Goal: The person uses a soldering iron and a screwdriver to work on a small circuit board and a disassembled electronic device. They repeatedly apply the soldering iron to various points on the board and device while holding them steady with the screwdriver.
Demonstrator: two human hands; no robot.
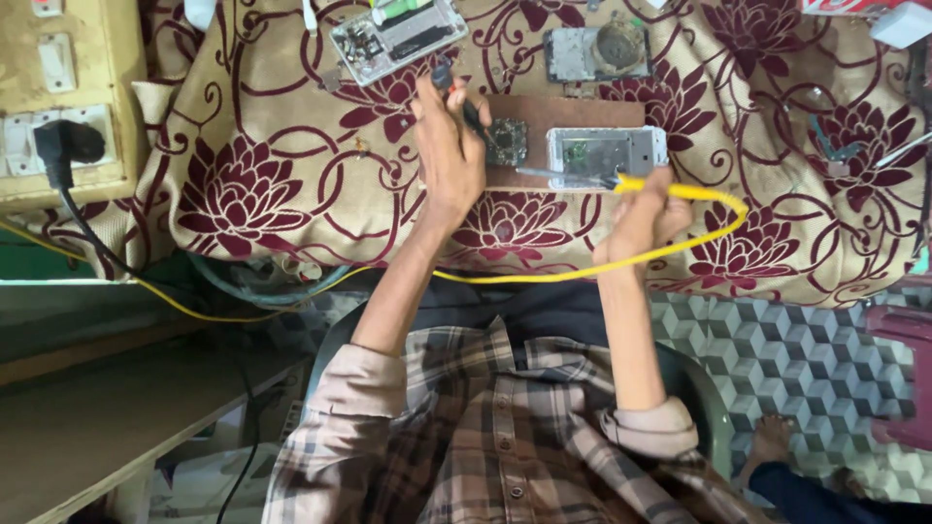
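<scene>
Floral maroon-and-beige cloth [272, 184] covers the bench (cluttered); left hand [449, 146] clamps a dark-handled screwdriver [466, 107] over a small green circuit board [507, 142], right hand [643, 215] grips a yellow-corded soldering iron [573, 177].

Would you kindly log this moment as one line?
left hand: holds screwdriver | right hand: holds soldering iron | small circuit board on wooden block

A red package [837, 5] with a white edge peeks in at the top right corner, mostly cut off. Just beside it lies a small pale grey box [905, 24], tilted, also partly out of view.
</scene>
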